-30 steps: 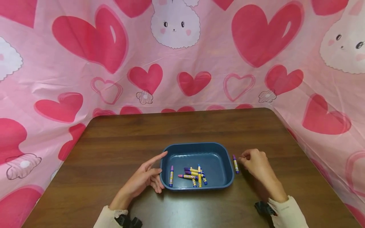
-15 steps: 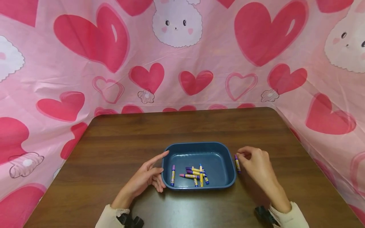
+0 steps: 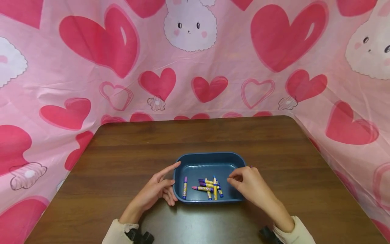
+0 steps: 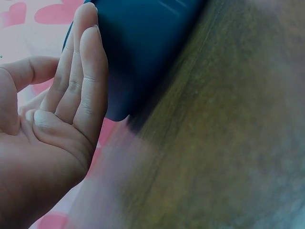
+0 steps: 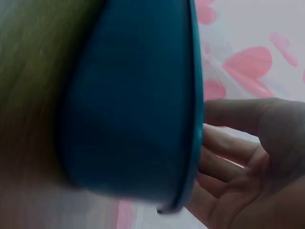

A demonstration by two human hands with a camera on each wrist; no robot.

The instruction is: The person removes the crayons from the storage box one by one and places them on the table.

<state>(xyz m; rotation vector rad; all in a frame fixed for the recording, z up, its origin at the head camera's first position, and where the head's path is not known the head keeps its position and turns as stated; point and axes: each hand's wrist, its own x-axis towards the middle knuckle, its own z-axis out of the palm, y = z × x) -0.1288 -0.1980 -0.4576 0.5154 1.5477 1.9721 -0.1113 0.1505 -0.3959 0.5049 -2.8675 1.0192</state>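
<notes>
A dark blue rectangular tray (image 3: 210,154) holds several yellow-wrapped crayons (image 3: 203,188) in a loose pile, plus one purple-tipped crayon (image 3: 185,188) lying apart at its left. My left hand (image 3: 152,189) rests against the tray's left side, index fingertip and thumb at the rim. Its fingers (image 4: 88,90) look straight along the outer wall in the left wrist view. Over the tray's right part is my right hand (image 3: 251,184), thumb and forefinger near each other, with nothing visible between them. Just beyond it pokes the purple tip of another crayon (image 3: 251,166), mostly hidden behind the hand.
The tray stands on a brown wooden table (image 3: 137,145). A pink cloth (image 3: 182,98) printed with hearts and rabbits hangs behind it and along both sides. Dark wrist devices (image 3: 140,236) sit at both cuffs.
My right hand has moved left from beside the crayon on the table to above the tray's right part. That crayon remains outside the tray. My left hand has stayed at the tray.
</notes>
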